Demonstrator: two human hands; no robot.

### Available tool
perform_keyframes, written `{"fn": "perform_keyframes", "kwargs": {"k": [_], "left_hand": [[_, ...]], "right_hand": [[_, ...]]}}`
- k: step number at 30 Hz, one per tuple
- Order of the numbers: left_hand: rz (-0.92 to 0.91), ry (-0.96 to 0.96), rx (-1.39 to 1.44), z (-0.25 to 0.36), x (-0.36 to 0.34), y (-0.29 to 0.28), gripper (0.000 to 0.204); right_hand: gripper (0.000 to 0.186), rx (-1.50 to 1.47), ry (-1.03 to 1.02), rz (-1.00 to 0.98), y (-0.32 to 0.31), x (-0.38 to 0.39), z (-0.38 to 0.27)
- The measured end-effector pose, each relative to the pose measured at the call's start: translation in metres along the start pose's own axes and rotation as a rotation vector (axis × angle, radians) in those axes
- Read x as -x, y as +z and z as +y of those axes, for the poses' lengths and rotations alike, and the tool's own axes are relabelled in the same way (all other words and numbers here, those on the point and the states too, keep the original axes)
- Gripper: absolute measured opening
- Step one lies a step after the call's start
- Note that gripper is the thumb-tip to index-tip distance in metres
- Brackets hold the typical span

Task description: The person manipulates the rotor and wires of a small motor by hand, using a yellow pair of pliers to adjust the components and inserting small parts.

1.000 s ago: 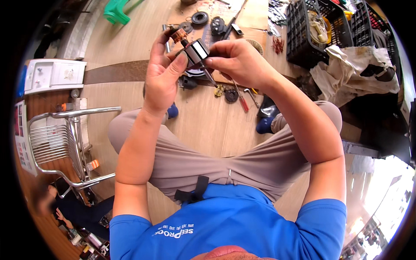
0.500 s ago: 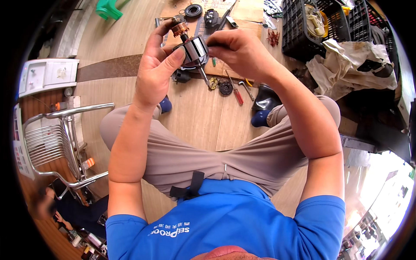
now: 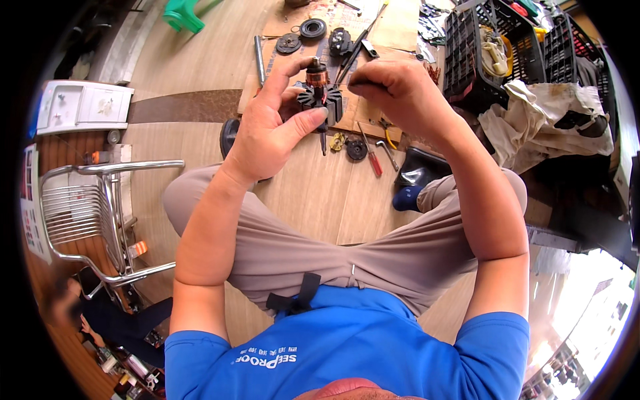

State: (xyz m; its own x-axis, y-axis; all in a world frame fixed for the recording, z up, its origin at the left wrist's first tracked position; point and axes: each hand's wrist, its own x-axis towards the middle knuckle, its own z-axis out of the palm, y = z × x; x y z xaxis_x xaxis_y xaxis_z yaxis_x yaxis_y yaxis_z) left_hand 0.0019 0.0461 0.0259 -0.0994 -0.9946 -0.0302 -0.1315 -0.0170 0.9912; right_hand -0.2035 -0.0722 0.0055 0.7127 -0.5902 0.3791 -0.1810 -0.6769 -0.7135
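Armature (image 3: 320, 97) hangs over the near edge of the cardboard (image 3: 393, 25), copper end away from the person, shaft pointing back. Off to the right stands a black crate (image 3: 463, 84). The left hand (image 3: 265, 131) has curled round the armature, thumb on its slotted core; the right hand (image 3: 405, 83) is just beside it, fingertips pinched together, any strand between them too fine to tell. Nearer lie a red-handled screwdriver (image 3: 374, 161) and a black disc (image 3: 357, 149).

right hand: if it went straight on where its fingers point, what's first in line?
Going left, the right hand would probably meet the rotor in the left hand. Depth is unclear from one view.
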Motion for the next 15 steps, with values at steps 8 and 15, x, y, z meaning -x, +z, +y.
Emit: {"fn": "perform_keyframes", "kwargs": {"k": [8,15], "left_hand": [[0.385,0.121,-0.247,-0.015,-0.010,-0.007,0.055],[0.542,0.159,0.293,-0.010,-0.016,-0.026,0.042]], "right_hand": [[0.009,-0.099,0.045,-0.018,-0.012,0.001,-0.022],[0.008,0.089,-0.083,-0.225,-0.005,0.008,-0.025]]}}
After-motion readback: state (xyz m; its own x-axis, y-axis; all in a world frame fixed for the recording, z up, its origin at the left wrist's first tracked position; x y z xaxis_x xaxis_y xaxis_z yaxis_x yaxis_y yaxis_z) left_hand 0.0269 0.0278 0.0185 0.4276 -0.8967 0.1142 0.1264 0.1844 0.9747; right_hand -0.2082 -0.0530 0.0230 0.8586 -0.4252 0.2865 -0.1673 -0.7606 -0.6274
